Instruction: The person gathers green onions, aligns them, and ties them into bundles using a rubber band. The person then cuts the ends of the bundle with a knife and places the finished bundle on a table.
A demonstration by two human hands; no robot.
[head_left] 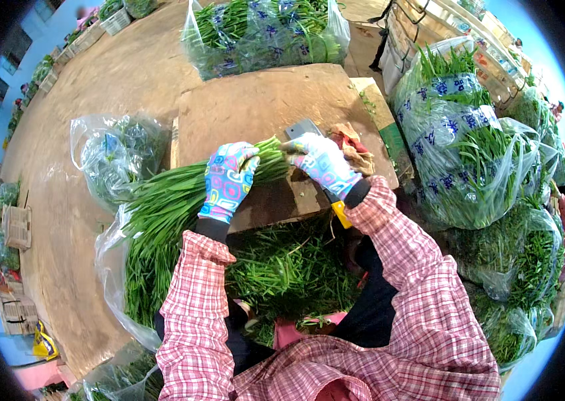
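Note:
My left hand [230, 175], in a patterned work glove, is closed around a bunch of long green leaves, likely garlic chives [172, 188]. The pale stem ends [272, 153] point right and the leaves droop left over the board's edge. My right hand [320, 163], gloved alike, is at the stem ends with its fingertips bent; whether it pinches any stems is unclear. Partly hidden under my right wrist, a broad metal blade [303, 129] lies on the wooden board [257, 100]. A yellow handle [341, 214] shows beyond the wrist. To its right is a crumpled brown-and-red cloth [352, 145].
Clear bags of greens stand beyond the board [267, 40], at its left [122, 155] and along the right [455, 145]. Loose cut leaves [282, 273] lie between my legs. An open plastic bag [112, 270] holds chives at my left. Crates [16, 228] line the far left.

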